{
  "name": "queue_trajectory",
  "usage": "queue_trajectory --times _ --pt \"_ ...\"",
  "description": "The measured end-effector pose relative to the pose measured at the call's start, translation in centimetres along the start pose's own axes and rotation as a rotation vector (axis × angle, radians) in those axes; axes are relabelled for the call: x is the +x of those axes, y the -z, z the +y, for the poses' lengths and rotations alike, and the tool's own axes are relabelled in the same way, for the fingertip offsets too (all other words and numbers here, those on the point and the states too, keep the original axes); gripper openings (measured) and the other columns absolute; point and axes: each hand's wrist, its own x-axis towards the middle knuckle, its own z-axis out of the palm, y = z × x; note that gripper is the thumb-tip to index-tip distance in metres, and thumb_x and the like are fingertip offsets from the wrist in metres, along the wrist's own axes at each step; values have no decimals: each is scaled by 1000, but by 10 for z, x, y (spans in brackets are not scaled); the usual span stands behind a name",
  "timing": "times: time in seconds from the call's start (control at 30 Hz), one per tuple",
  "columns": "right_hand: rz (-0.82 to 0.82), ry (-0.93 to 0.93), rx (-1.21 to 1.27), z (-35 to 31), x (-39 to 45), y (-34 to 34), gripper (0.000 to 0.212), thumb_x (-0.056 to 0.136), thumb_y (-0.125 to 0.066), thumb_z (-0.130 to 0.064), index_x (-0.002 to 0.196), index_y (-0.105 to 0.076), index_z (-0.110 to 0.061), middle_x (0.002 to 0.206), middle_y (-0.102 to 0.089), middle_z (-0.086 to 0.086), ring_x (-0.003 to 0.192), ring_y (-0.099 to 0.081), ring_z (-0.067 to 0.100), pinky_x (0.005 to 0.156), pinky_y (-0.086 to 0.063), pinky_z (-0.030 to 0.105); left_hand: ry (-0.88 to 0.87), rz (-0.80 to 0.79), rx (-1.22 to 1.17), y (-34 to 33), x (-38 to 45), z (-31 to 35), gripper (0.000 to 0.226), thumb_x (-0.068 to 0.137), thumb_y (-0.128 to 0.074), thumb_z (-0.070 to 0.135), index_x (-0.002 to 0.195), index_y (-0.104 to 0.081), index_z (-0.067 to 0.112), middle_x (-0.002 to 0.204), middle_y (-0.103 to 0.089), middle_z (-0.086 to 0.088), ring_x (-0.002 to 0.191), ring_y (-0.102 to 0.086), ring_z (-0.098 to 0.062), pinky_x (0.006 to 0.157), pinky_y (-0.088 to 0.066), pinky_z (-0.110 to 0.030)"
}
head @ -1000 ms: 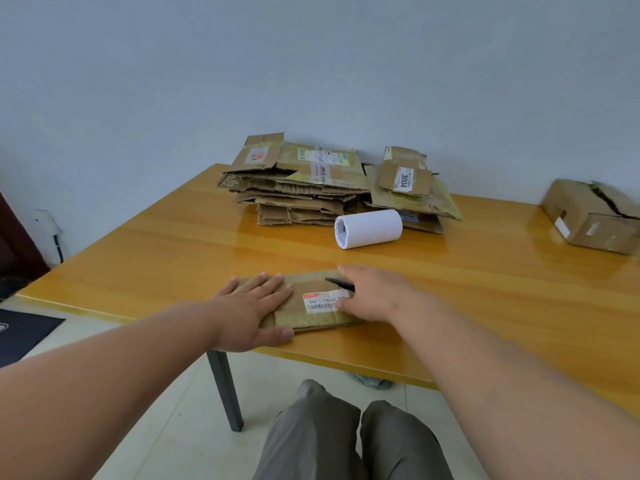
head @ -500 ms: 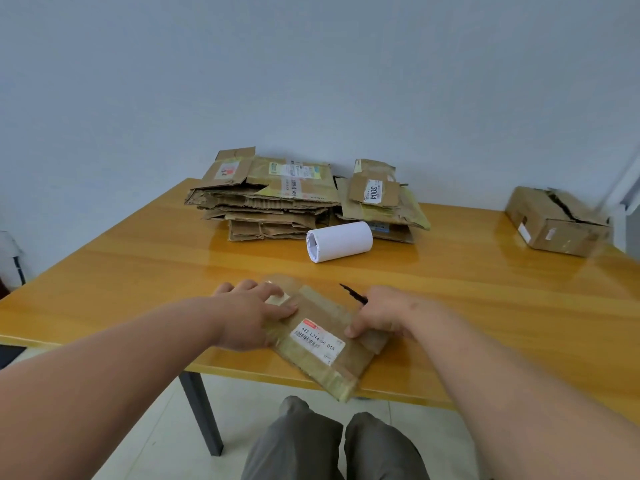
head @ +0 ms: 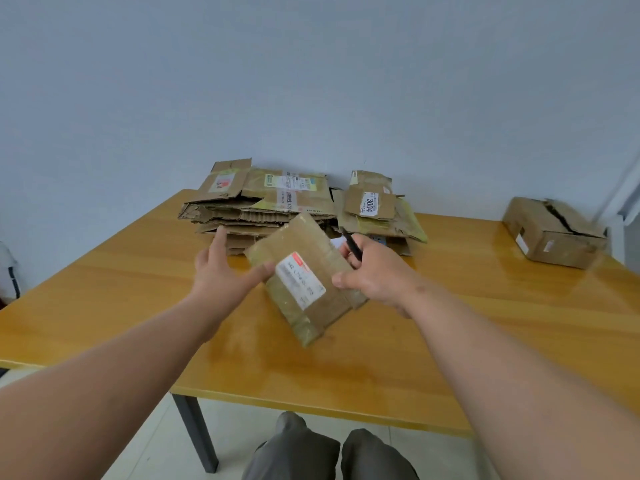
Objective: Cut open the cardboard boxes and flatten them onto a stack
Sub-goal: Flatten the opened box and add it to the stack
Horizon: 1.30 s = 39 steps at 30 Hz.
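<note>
A long bench with a glossy yellow wooden top stood against a pale blue wall. At its far edge lay a broad stack of flattened brown cardboard boxes, and just to the right of it a smaller heap of flattened cardboard bearing a white label printed "3004". Well apart, at the far right of the bench, sat an unflattened brown cardboard box with a torn dark gap across its top. Above the middle of the bench, a small flat brown cardboard box with a white shipping label hung tilted in the air, one corner pointing down, between the two hands. The right hand gripped the box's right edge, thumb on the labelled face, and also held a thin black cutter jutting up from its fingers. The left hand was released, fingers spread, with only its thumb touching the box's left edge.
</note>
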Motion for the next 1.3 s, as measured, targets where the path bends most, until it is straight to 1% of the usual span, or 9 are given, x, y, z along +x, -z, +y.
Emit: queue_trajectory --times 0.13,0.27,0.4,0.5,0.7,0.87,1.07,1.17,1.3 --pt "80 60 87 -7 20 8 29 85 -73 -15 97 -49 -25 81 -45 -10 86 -51 11 83 -41 29 285 -276 -659 -3 12 19 80 89 -70 25 151 -23 40 121 -67 -10 92 -72 -33 78 -57 -44" --pt "61 76 226 -15 41 18 37 84 -74 -10 108 -48 -21 78 -40 -14 80 -46 1 91 -42 28 242 -188 -893 -4 30 41 60 94 -63 12 146 -36 23 111 -70 -15 86 -74 -30 64 -60 -39" --pt "19 102 295 -30 67 29 34 83 -75 -5 102 -50 -19 75 -47 -15 75 -55 1 72 -47 17 146 -13 -920 9 49 75 41 92 -66 15 131 -51 15 103 -72 -12 89 -73 -28 73 -61 -49" --pt "43 113 351 -38 91 36 34 78 -79 -11 105 -58 -15 90 -61 16 94 -68 30 85 -57 49 122 36 -1048 21 67 101 44 86 -71 5 125 -51 12 101 -71 -16 83 -74 -28 78 -59 -54" --pt "174 180 265 -52 138 41 37 74 -76 -27 101 -52 -34 107 -68 12 99 -68 28 88 -56 51 254 -244 -1238 28 114 123 44 85 -71 12 122 -51 0 118 -63 -21 98 -70 -37 91 -55 -51" --pt "242 169 159 -53 184 45 44 89 -67 -11 123 -41 -23 98 -63 1 89 -66 15 79 -58 36 207 -227 -1043 21 176 132 39 93 -60 11 131 -54 4 112 -70 -12 100 -71 -28 91 -56 -46" --pt "387 14 120 -20 234 23 92 89 -64 -6 151 -4 -39 93 -59 1 70 -60 13 59 -53 28 18 68 -316 -17 245 120 90 86 -68 -1 155 -17 23 97 -61 -9 84 -67 -23 79 -59 -41" --pt "361 -17 -246 0 249 9 77 92 -49 -10 147 -6 -42 88 -60 2 71 -59 20 58 -50 35 -60 82 123 -40 270 101 81 86 -66 6 152 -21 19 94 -53 -2 78 -58 -20 72 -57 -41" --pt "152 -47 -695 9 258 0 28 91 -44 -20 118 -54 -22 91 -56 4 80 -55 26 61 -45 32 -218 15 607 -58 289 94 40 92 -58 17 131 -47 18 96 -58 -2 75 -54 -15 51 -37 -26"
